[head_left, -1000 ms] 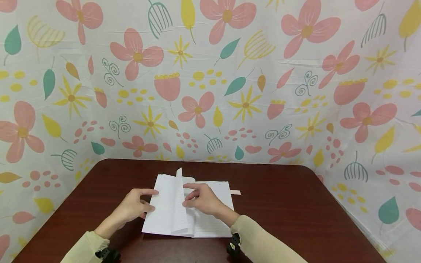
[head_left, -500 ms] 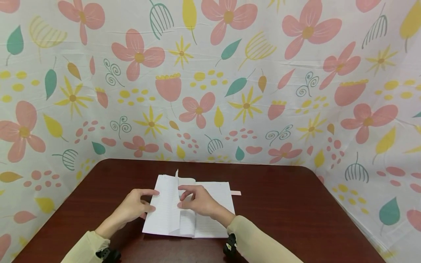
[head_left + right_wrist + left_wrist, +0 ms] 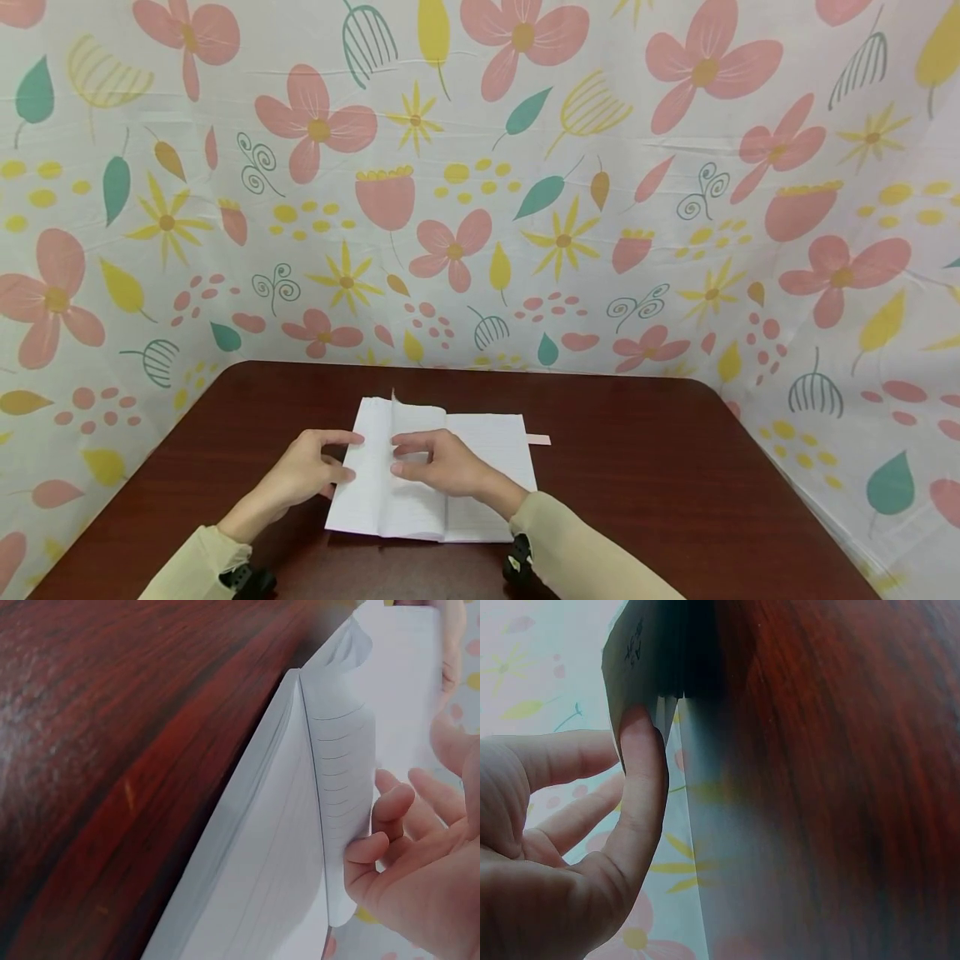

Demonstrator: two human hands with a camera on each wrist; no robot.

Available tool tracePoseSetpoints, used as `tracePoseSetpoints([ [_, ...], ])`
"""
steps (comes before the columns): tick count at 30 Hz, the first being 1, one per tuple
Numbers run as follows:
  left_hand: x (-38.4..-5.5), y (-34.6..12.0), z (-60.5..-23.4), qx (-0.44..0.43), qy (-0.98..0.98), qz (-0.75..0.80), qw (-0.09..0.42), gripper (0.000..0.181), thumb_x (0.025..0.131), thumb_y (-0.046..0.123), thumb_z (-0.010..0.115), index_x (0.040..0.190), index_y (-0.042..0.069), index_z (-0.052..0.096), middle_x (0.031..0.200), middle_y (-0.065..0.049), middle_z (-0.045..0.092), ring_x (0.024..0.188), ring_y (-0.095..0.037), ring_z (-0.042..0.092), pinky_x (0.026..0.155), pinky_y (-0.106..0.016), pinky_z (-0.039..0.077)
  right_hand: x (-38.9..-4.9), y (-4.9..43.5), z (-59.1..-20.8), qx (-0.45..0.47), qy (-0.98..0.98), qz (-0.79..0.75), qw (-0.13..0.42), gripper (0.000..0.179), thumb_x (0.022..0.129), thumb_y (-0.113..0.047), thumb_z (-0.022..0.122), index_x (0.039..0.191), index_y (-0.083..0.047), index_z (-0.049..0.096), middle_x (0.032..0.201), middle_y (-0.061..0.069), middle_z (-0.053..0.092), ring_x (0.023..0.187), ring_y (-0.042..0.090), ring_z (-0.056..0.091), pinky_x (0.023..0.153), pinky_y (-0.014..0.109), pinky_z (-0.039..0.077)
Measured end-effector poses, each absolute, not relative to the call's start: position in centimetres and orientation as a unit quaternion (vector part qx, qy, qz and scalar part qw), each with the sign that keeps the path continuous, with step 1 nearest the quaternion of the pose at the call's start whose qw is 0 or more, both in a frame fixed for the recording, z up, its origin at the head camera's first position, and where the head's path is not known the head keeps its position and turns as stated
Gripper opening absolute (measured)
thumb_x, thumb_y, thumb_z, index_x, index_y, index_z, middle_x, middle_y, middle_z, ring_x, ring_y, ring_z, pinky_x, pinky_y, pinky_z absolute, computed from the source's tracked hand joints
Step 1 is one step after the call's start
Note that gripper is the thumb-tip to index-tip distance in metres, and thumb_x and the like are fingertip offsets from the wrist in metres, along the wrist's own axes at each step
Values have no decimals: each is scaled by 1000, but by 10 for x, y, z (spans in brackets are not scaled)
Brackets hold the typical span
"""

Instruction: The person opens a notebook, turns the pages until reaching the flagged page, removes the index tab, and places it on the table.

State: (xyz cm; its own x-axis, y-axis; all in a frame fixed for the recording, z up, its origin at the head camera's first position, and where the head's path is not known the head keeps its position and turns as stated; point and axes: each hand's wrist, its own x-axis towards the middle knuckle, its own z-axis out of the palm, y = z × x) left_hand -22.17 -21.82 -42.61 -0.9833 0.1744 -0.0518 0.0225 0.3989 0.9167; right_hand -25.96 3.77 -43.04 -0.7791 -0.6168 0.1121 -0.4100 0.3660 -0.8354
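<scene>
An open notebook [image 3: 487, 450] with white ruled pages lies on the table. At its left edge, my left hand [image 3: 303, 467] pinches the cover and pages between thumb and fingers. The left wrist view shows a finger [image 3: 641, 772] against the outer cover [image 3: 634, 660], which has dark handwriting. One curved page [image 3: 341, 765] stands partly raised over the left half. My right hand [image 3: 442, 462] is over that page, its thumb and index finger apart, the fingertips near the page's raised edge. In the right wrist view, its other fingers [image 3: 394, 806] are bent beside the page.
A dark red-brown wooden table [image 3: 637, 467] holds the notebook. A pale pink tab [image 3: 538, 439] sticks out at the notebook's right edge. Behind and around the table hangs a white cloth [image 3: 480, 333] printed with flowers and leaves.
My right hand has moved left, and the raised page has swung left with it, uncovering more of the page beneath. My left hand has stayed at the notebook's left edge.
</scene>
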Motion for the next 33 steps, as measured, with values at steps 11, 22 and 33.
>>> tracePoseSetpoints([
  [11,-222,-215,-427,46,837,542,56,43,90,-7,74,132,-6,67,105,-15,73,79,-27,74,62,-44,63,-257,35,-429,-314,824,-454,126,43,97,-20,79,138,-11,71,127,5,74,125,10,61,84,26,50],
  [22,-221,-215,-427,54,845,530,58,51,86,-2,83,133,-5,66,105,-16,74,78,-27,74,61,-44,62,-257,34,-429,-313,825,-450,138,45,96,-4,76,139,-12,70,130,4,73,122,11,61,77,24,49],
  [33,-220,-213,-428,36,849,524,52,50,83,-6,83,131,-2,69,104,-13,73,76,-26,73,62,-44,62,-256,46,-425,-317,822,-459,112,44,94,-4,77,138,-10,70,126,7,74,55,8,46,54,21,43],
])
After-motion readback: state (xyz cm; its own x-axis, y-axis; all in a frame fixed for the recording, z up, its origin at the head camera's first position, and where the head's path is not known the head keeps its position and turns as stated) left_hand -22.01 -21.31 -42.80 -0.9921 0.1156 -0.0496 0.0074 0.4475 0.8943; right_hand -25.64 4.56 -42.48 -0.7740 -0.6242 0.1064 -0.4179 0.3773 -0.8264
